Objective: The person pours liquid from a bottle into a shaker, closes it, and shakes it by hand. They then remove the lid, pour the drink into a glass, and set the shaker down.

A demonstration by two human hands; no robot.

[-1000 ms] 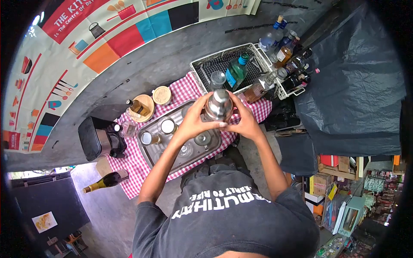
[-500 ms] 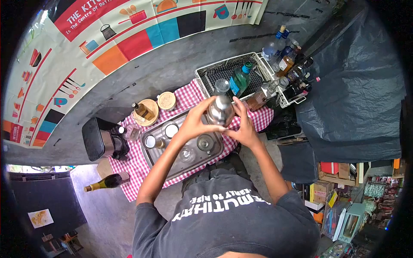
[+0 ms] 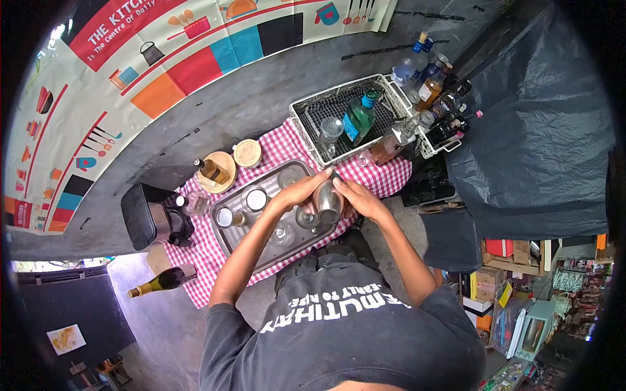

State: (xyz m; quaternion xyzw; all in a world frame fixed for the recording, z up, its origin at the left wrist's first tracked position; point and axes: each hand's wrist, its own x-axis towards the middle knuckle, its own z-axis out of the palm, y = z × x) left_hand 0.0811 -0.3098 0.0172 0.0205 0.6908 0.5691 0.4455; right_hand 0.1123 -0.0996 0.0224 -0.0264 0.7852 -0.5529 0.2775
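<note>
A metal cocktail shaker (image 3: pixel 327 210) is held between my two hands over the right part of a grey tray (image 3: pixel 245 264). It tilts so that its flat end faces me. My left hand (image 3: pixel 304 191) is closed on its left side, and my right hand (image 3: pixel 360 197) grips it from the right near the far end. On the tray stand a glass with a pale top (image 3: pixel 225 217), another white-topped glass (image 3: pixel 255 200), and clear glasses, one of them a stemmed glass (image 3: pixel 282 236). A glass mug (image 3: pixel 306 219) is partly hidden by the shaker and my left hand.
Behind the tray, a white wire basket (image 3: pixel 306 133) contains a green bottle (image 3: pixel 359 118) and a clear glass (image 3: pixel 330 128). Several liquor bottles (image 3: pixel 430 88) crowd its right. Left are a small brown bottle (image 3: pixel 212 171), a black container (image 3: pixel 140 215) and a champagne bottle (image 3: pixel 163 281).
Both hands have come down toward me with the shaker, which has tipped over from more upright. The view has shifted slightly, showing the glass in the basket more fully.
</note>
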